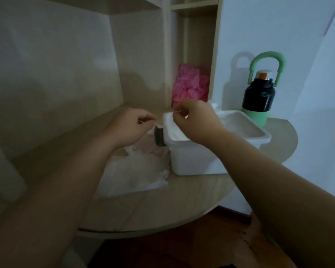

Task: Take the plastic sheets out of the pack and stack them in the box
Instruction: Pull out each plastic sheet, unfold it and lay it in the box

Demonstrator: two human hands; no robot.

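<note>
A white plastic box (193, 161) stands on the round wooden table, its lid (246, 125) hinged open to the right. White plastic sheets (169, 127) lie stacked inside it. My right hand (193, 120) hovers over the box's left end, fingers pinching the edge of a thin sheet. My left hand (132, 128) is just left of the box, fingers curled, pinching what looks like the same sheet's other edge. The clear pack (135, 171) with more white sheets lies flat on the table under my left forearm.
A black and green bottle (258, 99) with a loop handle stands behind the lid. A pink crumpled bag (190, 85) sits in the shelf cubby behind the box. A dark latch (159, 138) sticks out from the box's left side. The table's curved edge (162, 229) lies near me.
</note>
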